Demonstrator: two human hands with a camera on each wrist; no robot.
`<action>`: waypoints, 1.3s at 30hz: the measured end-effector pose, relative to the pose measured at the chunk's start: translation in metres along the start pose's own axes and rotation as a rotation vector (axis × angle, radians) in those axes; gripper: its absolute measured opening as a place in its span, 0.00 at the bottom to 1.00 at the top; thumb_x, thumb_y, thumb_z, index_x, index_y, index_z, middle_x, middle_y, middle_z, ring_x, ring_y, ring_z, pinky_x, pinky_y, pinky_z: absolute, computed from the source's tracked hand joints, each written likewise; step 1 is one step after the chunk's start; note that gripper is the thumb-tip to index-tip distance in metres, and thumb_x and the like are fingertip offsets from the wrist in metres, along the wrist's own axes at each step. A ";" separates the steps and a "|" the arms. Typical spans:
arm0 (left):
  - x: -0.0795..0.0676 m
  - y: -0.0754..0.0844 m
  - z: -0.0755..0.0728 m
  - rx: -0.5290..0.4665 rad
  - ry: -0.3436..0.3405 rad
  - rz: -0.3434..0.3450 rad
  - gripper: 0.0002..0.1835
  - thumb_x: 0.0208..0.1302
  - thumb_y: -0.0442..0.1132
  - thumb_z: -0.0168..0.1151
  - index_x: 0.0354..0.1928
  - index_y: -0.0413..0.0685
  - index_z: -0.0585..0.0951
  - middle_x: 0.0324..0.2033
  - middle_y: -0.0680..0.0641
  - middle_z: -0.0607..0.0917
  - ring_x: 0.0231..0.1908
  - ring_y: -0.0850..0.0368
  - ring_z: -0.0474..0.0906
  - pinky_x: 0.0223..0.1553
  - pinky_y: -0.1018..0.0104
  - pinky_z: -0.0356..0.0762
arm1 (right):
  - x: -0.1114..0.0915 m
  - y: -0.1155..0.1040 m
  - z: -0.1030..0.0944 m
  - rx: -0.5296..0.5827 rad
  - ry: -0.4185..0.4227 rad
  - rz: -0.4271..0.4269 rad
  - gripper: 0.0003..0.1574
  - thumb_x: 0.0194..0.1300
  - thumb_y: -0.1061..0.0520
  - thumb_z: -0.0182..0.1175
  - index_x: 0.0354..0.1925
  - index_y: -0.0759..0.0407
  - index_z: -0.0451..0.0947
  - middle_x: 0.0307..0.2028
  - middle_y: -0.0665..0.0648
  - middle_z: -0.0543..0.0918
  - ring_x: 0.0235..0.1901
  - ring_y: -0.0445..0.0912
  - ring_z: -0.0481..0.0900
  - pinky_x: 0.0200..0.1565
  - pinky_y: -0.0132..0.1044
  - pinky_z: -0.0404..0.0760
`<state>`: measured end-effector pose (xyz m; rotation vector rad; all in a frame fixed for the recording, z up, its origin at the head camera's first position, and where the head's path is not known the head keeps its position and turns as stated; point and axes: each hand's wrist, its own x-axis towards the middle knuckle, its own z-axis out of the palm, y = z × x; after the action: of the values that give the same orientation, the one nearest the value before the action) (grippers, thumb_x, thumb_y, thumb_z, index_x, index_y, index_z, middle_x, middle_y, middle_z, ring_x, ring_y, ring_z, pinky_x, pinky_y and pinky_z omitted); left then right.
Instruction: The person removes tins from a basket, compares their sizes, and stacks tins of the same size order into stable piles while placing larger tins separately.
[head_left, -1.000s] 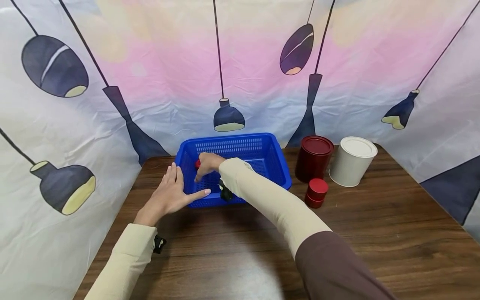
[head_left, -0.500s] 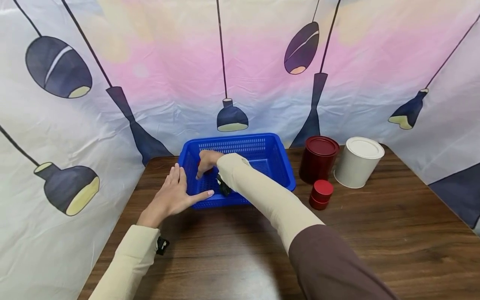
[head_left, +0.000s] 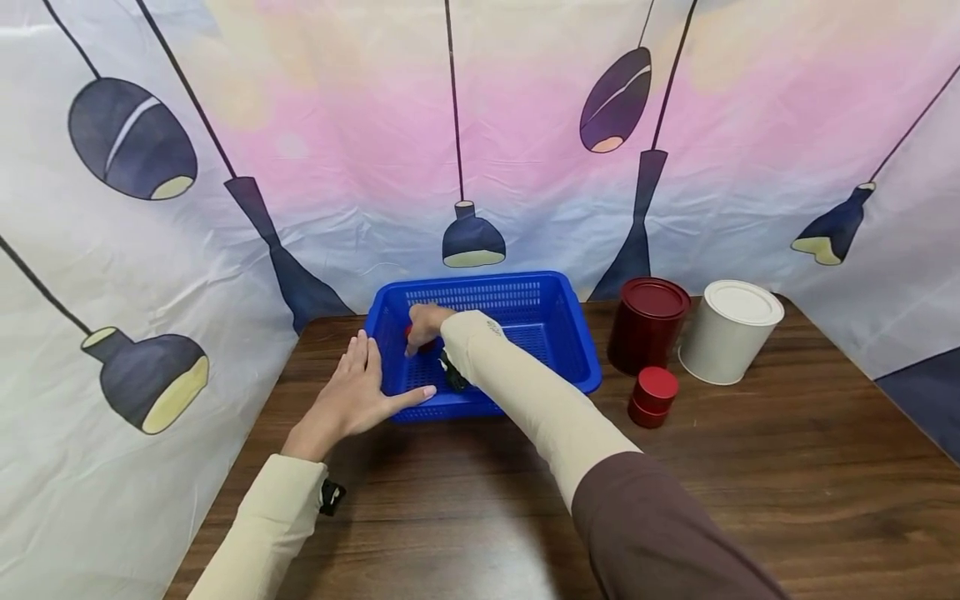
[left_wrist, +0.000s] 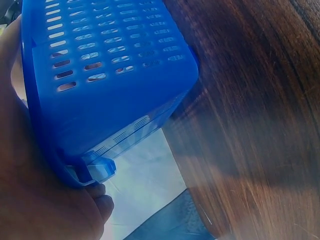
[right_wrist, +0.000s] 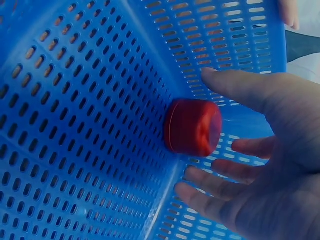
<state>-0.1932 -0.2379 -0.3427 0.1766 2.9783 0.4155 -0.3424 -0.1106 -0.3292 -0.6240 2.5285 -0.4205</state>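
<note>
A small round red tin (right_wrist: pixel 192 127) stands on the perforated floor of the blue plastic basket (head_left: pixel 573 333), near its left end. My right hand (head_left: pixel 426 327) reaches down into the basket over the tin. In the right wrist view its thumb and fingers are spread on either side of the tin, with a gap between the fingertips and the red surface. My left hand (head_left: pixel 348 396) rests at the basket's front left corner, fingers straight along the left rim and thumb along the front rim. In the left wrist view that hand lies against the rim.
Right of the basket stand a dark red can (head_left: pixel 648 327) and a white can (head_left: pixel 731 333), both lidded. In front of them is a stack of small red tins (head_left: pixel 652 397). The wooden table (head_left: pixel 465 500) backs onto a printed curtain (head_left: pixel 375 150).
The head view has shifted, so everything sits slightly further right. The red tin, mostly hidden under my right hand half a second ago, shows more now. My left hand stays on the rim.
</note>
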 end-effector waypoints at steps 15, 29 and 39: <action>-0.001 0.002 0.000 -0.011 -0.007 -0.013 0.73 0.55 0.85 0.47 0.77 0.26 0.39 0.77 0.28 0.32 0.76 0.30 0.28 0.72 0.32 0.37 | 0.007 0.006 0.011 -0.158 -0.005 -0.082 0.38 0.70 0.48 0.66 0.71 0.59 0.66 0.62 0.58 0.74 0.61 0.48 0.72 0.60 0.40 0.75; 0.000 -0.001 0.000 -0.015 0.008 0.002 0.73 0.55 0.84 0.49 0.76 0.25 0.39 0.77 0.27 0.33 0.76 0.30 0.28 0.73 0.34 0.37 | 0.001 0.012 0.006 -0.132 0.020 -0.083 0.48 0.67 0.49 0.69 0.76 0.62 0.59 0.71 0.60 0.69 0.69 0.50 0.68 0.65 0.42 0.72; 0.001 -0.001 0.000 -0.021 0.001 -0.001 0.73 0.55 0.84 0.49 0.76 0.26 0.38 0.77 0.28 0.32 0.76 0.30 0.28 0.73 0.34 0.36 | -0.003 0.018 0.009 -0.155 0.061 -0.003 0.44 0.60 0.48 0.75 0.69 0.58 0.68 0.64 0.58 0.76 0.61 0.50 0.75 0.57 0.41 0.78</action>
<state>-0.1939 -0.2384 -0.3428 0.1735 2.9737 0.4470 -0.3412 -0.0948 -0.3430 -0.6820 2.6369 -0.2501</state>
